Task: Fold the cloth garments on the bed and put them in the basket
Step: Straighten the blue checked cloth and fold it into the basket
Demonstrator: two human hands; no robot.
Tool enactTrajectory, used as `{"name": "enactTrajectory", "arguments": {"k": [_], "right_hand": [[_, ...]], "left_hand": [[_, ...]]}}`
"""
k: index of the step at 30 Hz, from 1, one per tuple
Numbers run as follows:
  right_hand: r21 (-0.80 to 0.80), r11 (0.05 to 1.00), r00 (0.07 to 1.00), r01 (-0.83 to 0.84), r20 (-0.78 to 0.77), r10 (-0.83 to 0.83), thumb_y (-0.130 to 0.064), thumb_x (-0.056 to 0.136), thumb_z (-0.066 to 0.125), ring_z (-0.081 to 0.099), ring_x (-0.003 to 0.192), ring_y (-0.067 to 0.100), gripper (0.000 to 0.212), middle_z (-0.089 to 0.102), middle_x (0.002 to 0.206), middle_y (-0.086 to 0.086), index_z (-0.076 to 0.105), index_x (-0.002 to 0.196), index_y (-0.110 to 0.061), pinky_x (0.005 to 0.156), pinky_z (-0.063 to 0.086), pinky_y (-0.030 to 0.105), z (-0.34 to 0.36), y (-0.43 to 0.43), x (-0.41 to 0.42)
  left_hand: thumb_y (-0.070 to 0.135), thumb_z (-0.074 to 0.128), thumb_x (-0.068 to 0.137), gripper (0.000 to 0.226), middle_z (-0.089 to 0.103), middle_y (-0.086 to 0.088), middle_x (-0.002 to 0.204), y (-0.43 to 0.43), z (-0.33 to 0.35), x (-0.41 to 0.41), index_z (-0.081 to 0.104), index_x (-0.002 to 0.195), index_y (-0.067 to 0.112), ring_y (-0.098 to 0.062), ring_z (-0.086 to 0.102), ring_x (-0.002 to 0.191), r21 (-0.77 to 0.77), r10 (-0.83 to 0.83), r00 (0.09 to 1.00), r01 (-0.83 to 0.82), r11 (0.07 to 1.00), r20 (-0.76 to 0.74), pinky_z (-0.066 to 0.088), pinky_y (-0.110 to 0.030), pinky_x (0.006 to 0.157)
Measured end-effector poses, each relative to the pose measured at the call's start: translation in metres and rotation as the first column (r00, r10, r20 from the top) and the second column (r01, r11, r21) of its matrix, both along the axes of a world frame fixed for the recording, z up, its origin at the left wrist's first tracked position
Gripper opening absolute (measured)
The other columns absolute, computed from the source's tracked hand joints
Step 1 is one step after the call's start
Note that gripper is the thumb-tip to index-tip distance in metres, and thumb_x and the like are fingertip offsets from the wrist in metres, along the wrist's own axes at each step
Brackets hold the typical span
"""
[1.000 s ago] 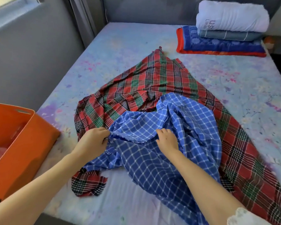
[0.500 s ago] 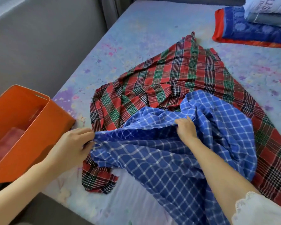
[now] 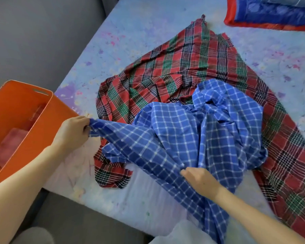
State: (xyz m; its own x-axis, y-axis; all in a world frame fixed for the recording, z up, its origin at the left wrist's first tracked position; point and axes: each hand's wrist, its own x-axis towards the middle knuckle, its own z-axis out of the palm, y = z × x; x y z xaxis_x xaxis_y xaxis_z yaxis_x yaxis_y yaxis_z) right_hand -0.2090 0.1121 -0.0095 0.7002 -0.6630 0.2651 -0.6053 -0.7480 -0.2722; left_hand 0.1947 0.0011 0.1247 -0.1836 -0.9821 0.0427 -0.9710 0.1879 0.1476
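Note:
A blue checked cloth [image 3: 192,134] lies crumpled on top of a larger red and green plaid cloth [image 3: 183,64] spread over the bed. My left hand [image 3: 74,131] grips one corner of the blue cloth and holds it stretched out to the left, close to the orange basket [image 3: 48,111]. My right hand [image 3: 199,178] pinches the blue cloth's edge near the front of the bed. Inside the basket lies a folded pink cloth [image 3: 9,147].
The bed [image 3: 130,32] has a pale blue sheet with purple and pink splashes. A stack of folded towels [image 3: 271,16] sits at its far right corner. The orange basket stands at the bed's left edge. A grey wall runs along the left.
My left hand has pulled the blue cloth's corner further left toward the basket. My right hand has slid down the cloth's edge toward me. The camera has tilted down and left.

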Motion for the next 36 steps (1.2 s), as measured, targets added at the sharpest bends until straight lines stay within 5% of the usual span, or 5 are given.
{"name": "enactTrajectory", "arguments": {"k": [8, 14, 23, 28, 36], "right_hand": [[-0.059, 0.998, 0.996, -0.033, -0.085, 0.028, 0.003, 0.093, 0.031, 0.042, 0.042, 0.012, 0.058, 0.06, 0.087, 0.007, 0.027, 0.145, -0.022, 0.036, 0.042, 0.023, -0.032, 0.012, 0.037], [0.088, 0.984, 0.949, 0.152, -0.292, -0.121, 0.001, 0.036, 0.086, 0.025, 0.039, 0.008, 0.036, 0.055, 0.065, -0.001, 0.058, 0.052, -0.016, 0.032, 0.021, 0.017, -0.036, 0.01, 0.046], [0.323, 0.874, 0.912, 0.364, -0.314, -0.264, -0.058, 0.069, 0.069, 0.05, 0.052, 0.013, 0.043, 0.052, 0.067, -0.007, 0.059, 0.055, -0.019, 0.048, 0.029, 0.025, -0.045, 0.029, 0.102], [0.356, 0.878, 0.938, 0.321, -0.247, -0.243, -0.03, 0.046, 0.094, 0.048, 0.043, 0.006, 0.035, 0.051, 0.053, -0.009, 0.06, 0.05, -0.02, 0.042, 0.036, 0.017, -0.021, 0.04, 0.104], [0.456, 0.817, 0.92, 0.353, -0.009, -0.392, -0.005, 0.09, 0.057, 0.056, 0.065, 0.016, 0.005, 0.059, 0.077, 0.007, 0.06, 0.086, -0.006, 0.065, 0.045, 0.028, 0.109, -0.003, 0.028]], "left_hand": [[-0.01, 0.064, 0.069, 0.009, 0.063, -0.016, 0.069, -0.003, 0.003, 0.013, 0.063, 0.066, -0.001, -0.035, 0.059, 0.06, 0.004, -0.058, 0.997, 0.057, 0.998, 0.052, 0.045, -0.034, 0.056], [-0.012, 0.06, 0.07, 0.014, 0.058, -0.014, 0.064, -0.005, 0.008, 0.019, 0.058, 0.063, 0.0, -0.025, 0.047, 0.058, -0.021, -0.005, 1.0, 0.005, 1.0, 0.018, 0.031, -0.027, 0.055], [-0.011, 0.059, 0.07, 0.028, 0.046, -0.005, 0.059, 0.005, 0.021, 0.027, 0.046, 0.058, 0.01, -0.027, 0.045, 0.055, -0.031, 0.026, 0.999, -0.027, 0.999, -0.022, 0.029, -0.025, 0.049], [-0.011, 0.06, 0.072, 0.021, 0.046, -0.002, 0.062, 0.012, 0.037, 0.036, 0.054, 0.061, 0.005, -0.024, 0.043, 0.058, -0.047, 0.064, 0.998, -0.064, 0.997, -0.003, 0.028, -0.026, 0.054], [-0.009, 0.064, 0.076, 0.014, 0.054, -0.004, 0.061, 0.017, 0.068, 0.065, 0.06, 0.068, 0.002, -0.025, 0.05, 0.055, -0.07, -0.044, 0.999, 0.042, 0.997, -0.026, 0.034, -0.027, 0.051]]}}
